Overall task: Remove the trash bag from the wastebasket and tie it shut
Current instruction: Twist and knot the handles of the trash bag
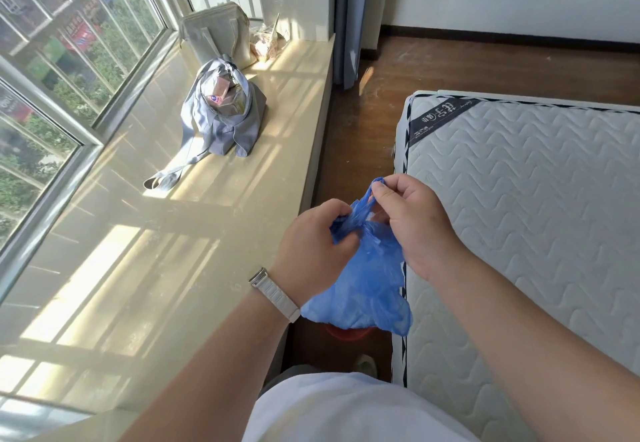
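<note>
A blue plastic trash bag (369, 282) hangs in the air between the window ledge and the mattress, held up by both hands. My left hand (311, 251) grips one bunched handle of the bag at its upper left. My right hand (412, 223) pinches the other handle, whose loop sticks up above the fingers. The two handles cross between the hands. Below the bag a sliver of a red wastebasket (348, 332) shows on the floor, mostly hidden by the bag.
A wide stone window ledge (166, 251) runs along the left, with a grey-blue cloth bag (225, 115) and a beige bag (221, 31) on it. A white quilted mattress (536, 206) fills the right. Dark wooden floor (356, 136) lies between them.
</note>
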